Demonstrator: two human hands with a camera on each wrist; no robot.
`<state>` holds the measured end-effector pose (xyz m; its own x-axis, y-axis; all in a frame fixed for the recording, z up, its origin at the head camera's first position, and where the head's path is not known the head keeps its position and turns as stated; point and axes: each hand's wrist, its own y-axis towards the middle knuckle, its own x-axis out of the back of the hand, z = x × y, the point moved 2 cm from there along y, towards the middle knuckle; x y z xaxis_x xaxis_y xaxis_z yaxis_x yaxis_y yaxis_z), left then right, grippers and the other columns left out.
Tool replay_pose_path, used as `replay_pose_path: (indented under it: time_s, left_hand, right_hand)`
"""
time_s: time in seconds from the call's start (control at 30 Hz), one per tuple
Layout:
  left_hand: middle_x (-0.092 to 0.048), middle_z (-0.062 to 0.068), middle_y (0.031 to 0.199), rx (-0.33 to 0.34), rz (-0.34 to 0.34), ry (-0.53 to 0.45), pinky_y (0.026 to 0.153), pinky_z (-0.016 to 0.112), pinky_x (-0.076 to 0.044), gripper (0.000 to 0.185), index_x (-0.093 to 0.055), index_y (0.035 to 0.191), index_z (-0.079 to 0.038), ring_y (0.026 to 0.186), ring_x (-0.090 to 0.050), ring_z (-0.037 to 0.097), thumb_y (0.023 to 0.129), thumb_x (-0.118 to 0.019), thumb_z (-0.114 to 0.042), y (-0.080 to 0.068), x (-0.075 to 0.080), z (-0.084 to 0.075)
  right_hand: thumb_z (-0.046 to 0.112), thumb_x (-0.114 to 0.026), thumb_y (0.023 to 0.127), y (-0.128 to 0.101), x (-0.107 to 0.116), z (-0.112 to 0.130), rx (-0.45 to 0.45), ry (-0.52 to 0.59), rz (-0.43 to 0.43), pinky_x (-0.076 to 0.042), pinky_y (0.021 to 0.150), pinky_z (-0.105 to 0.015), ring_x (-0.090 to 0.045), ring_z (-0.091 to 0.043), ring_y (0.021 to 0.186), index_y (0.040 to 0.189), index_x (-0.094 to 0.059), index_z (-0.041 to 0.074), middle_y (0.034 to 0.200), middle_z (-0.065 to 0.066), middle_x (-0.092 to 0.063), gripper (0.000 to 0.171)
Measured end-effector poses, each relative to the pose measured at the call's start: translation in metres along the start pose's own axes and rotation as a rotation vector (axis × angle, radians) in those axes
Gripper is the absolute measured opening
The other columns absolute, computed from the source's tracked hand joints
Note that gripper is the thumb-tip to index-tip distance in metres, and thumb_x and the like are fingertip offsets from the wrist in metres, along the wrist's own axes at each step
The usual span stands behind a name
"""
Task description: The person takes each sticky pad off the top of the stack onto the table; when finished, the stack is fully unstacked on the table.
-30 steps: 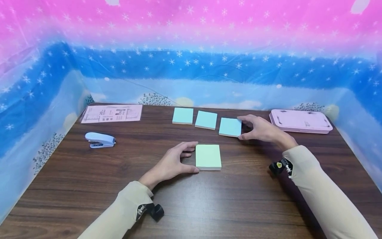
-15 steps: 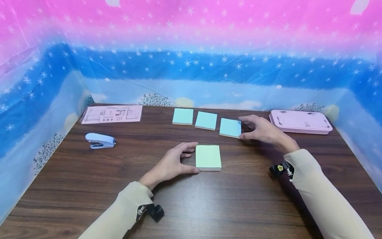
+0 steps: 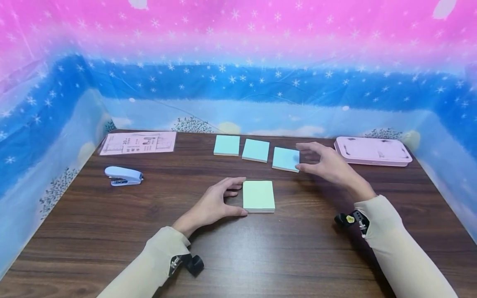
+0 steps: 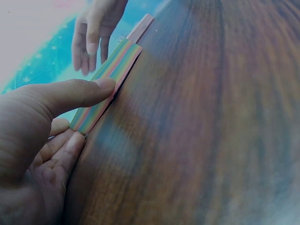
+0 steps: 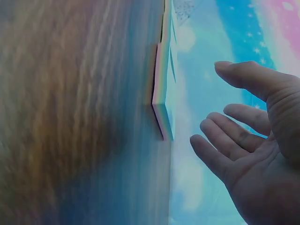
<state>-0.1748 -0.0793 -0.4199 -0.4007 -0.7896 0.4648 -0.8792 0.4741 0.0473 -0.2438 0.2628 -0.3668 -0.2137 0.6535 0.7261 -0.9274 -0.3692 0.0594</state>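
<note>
In the head view, my left hand [image 3: 218, 200] grips a light green sticky note pad [image 3: 258, 195] by its left side, thumb at the near corner and fingers at the far one. The left wrist view shows striped, many-coloured layers along that pad's edge [image 4: 123, 61]. Three pale blue sticky note pads lie in a slanting row behind it: a left one [image 3: 226, 145], a middle one [image 3: 255, 150] and a right one [image 3: 285, 159]. Beside and above the right pad hovers my right hand [image 3: 329, 165]; the right wrist view shows its spread fingers apart from the pad [image 5: 164, 89].
A pale blue stapler [image 3: 124, 176] lies on the left of the dark wooden table [image 3: 246, 260]. Behind it is a pink printed card or packet [image 3: 138, 142]. A pink flat case [image 3: 373, 151] lies at the back right. Patterned cloth [image 3: 238, 82] encloses the table.
My right hand has let go of the right blue pad and risen slightly off it. The left hand keeps its hold on the green pad. The head view has shifted a little.
</note>
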Motion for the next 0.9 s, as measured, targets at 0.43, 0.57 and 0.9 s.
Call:
replay_pose_path:
  time_s: [0.43,0.57,0.9]
  left_hand:
    - [-0.059,0.012,0.147,-0.001,-0.007,-0.010,0.110,0.041,-0.054,0.087,-0.052,0.156,-0.009,0.127,-0.064,0.032,0.081,-0.095,-0.016,0.000,-0.001,0.001]
    - [-0.060,0.013,0.146,0.000,-0.007,-0.009,0.109,0.041,-0.054,0.087,-0.052,0.156,-0.009,0.127,-0.065,0.032,0.081,-0.095,-0.016,0.000,-0.001,0.000]
    - [-0.060,0.012,0.147,0.006,-0.007,-0.010,0.110,0.041,-0.053,0.087,-0.052,0.157,-0.010,0.127,-0.064,0.032,0.081,-0.095,-0.016,-0.001,0.000,0.000]
  right_hand:
    - [0.034,-0.082,0.096,-0.013,-0.023,0.017,0.077,-0.015,0.011,-0.044,0.115,-0.057,-0.056,-0.031,0.136,0.151,-0.059,0.012,0.145,-0.011,-0.064,0.064]
    - [0.032,-0.083,0.095,-0.017,-0.031,0.022,0.099,-0.001,0.043,-0.046,0.114,-0.056,-0.057,-0.030,0.135,0.152,-0.059,0.010,0.144,-0.011,-0.064,0.065]
    - [0.036,-0.084,0.095,-0.025,-0.046,0.035,0.124,0.024,0.106,-0.047,0.113,-0.056,-0.056,-0.028,0.137,0.152,-0.058,0.011,0.147,-0.005,-0.062,0.068]
